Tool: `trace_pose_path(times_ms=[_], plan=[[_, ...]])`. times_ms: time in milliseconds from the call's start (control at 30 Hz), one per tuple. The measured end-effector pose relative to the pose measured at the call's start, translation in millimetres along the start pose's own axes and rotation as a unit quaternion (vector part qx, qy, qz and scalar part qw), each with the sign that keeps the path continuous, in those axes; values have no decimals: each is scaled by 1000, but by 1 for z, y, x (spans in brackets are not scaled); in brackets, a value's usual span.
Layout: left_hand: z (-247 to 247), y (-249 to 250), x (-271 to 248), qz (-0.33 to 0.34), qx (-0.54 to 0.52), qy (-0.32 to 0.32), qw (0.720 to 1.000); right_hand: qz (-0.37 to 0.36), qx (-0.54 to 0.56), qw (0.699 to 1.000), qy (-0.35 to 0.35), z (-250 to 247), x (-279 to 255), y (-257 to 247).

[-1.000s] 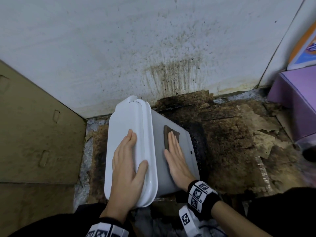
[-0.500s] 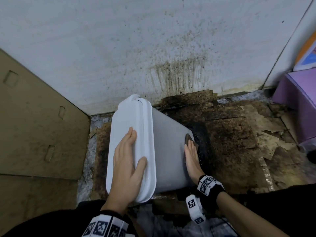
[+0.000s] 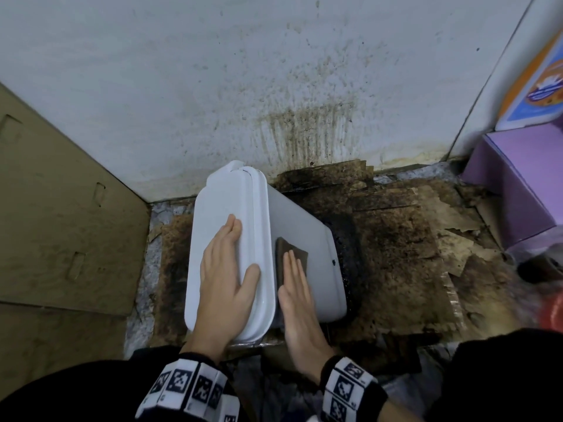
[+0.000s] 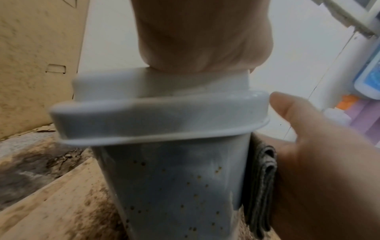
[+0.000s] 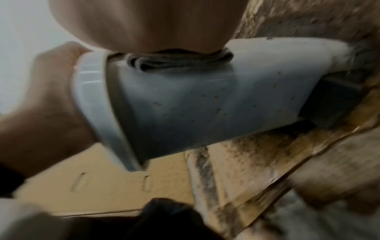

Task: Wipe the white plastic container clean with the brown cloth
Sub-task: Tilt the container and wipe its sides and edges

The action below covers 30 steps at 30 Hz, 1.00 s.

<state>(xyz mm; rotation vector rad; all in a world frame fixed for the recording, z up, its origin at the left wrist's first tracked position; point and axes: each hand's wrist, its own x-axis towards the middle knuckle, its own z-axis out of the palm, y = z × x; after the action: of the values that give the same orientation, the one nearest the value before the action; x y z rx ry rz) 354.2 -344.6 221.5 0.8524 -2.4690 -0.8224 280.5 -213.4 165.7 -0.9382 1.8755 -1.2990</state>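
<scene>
Now your left hand (image 3: 227,277) lies flat, fingers straight, on the container's (image 3: 300,239) lid (image 3: 213,214). Just right of the lid, your right hand (image 3: 297,290) presses the cloth (image 3: 291,254) flat against the container's side, fingers straight together.

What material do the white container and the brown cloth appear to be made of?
White lidded container: looks like smooth, slightly glossy moulded plastic; rounded rim, soft highlights, brown specks sitting on the surface. Brown folded cloth: seems soft woven or microfibre fabric, matte; layered folds show in the left wrist view.
</scene>
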Motion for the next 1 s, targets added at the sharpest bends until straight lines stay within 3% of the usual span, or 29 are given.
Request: trace_pose_path(times_ms=[167,400,500,567,667,800,1000], plan=[[3,0,0,9,4,-1,1000,-13,-27,1000,-2,-11,0,40],[1,3,0,2,4,-4,1000,170,23,985,12,-29,14,133],[-1,5,-1,1,2,-7,1000,258,88,961,41,-34,20,137],[-1,4,-1,3,4,-7,1000,279,104,953,57,-33,25,132],[-3,0,-1,-2,-3,-4,1000,279,119,950,73,-29,27,126],[-5,-2,-1,-11,-12,3,1000,246,59,966,46,-18,25,110],[-4,-3,-1,-10,-3,7,1000,151,35,987,43,3,7,40]])
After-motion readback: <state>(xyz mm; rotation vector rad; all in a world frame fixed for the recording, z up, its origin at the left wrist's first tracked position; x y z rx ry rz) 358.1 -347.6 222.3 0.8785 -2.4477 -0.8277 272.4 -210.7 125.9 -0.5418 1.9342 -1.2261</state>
